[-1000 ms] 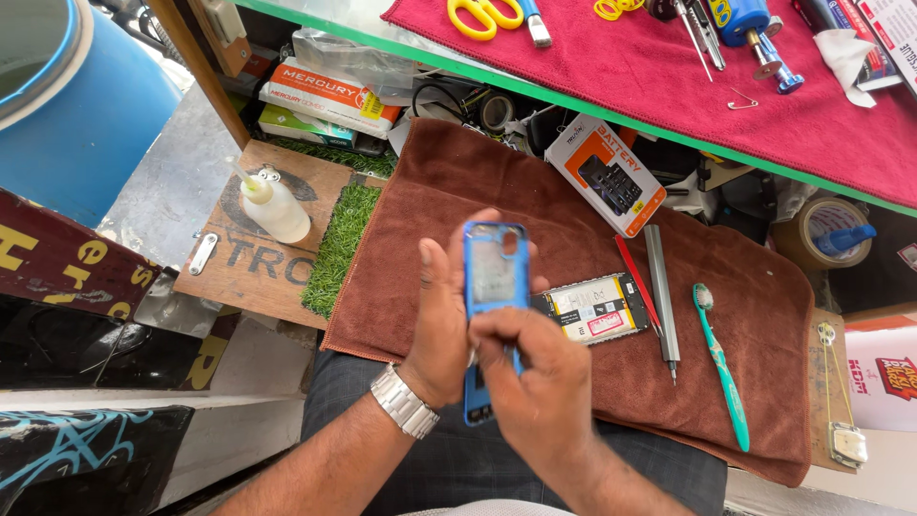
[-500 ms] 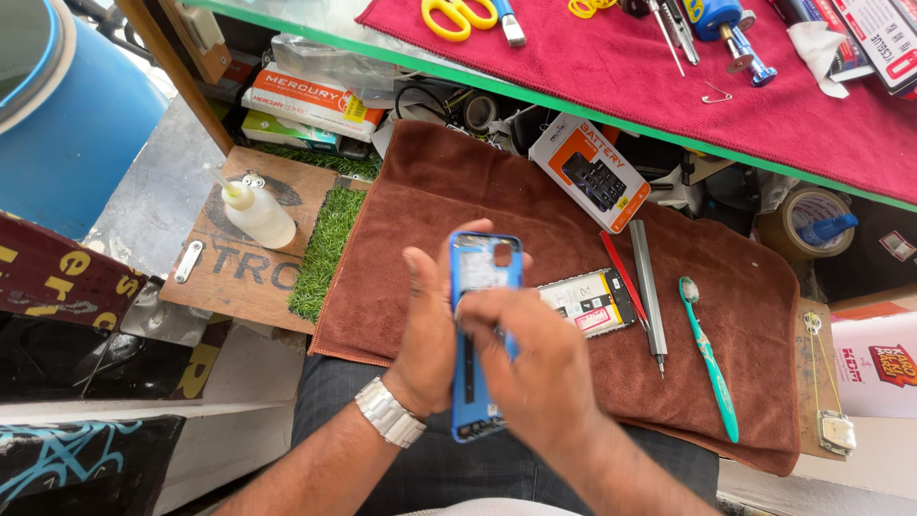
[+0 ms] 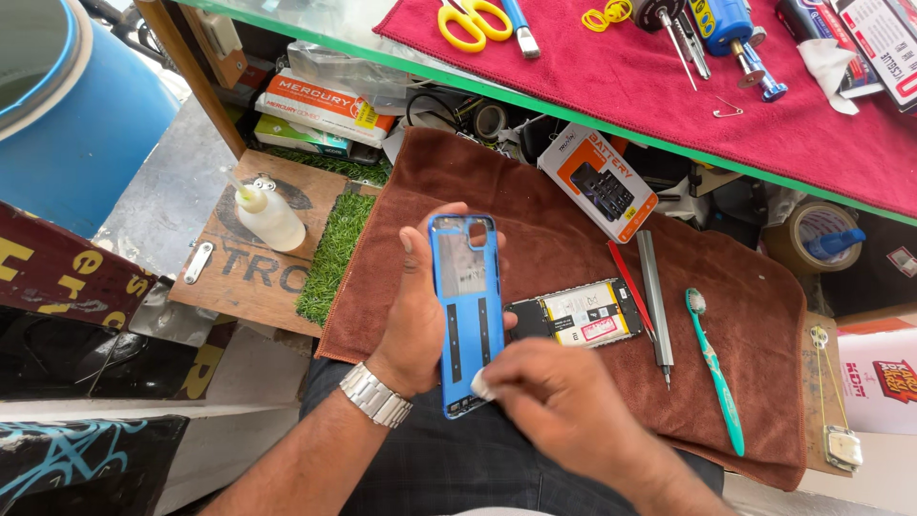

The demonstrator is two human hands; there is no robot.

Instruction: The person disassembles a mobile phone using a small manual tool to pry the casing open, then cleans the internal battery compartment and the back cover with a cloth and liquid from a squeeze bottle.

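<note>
Seated at a repair counter [image 3: 535, 91], a person cradles a blue phone back cover [image 3: 466, 311] upright in the left hand [image 3: 420, 315], the grip closed around its edge, over a brown towel [image 3: 573, 220] spread on the lap. The right hand [image 3: 554, 397] pinches a small white swab [image 3: 482, 387] against the cover's lower inside corner. Cleaning this well likely calls for light, short strokes along the rim while the left hand keeps the cover steady. A phone body [image 3: 578, 313], a green toothbrush [image 3: 714, 382] and a boxed battery [image 3: 597, 182] lie on the towel.
</note>
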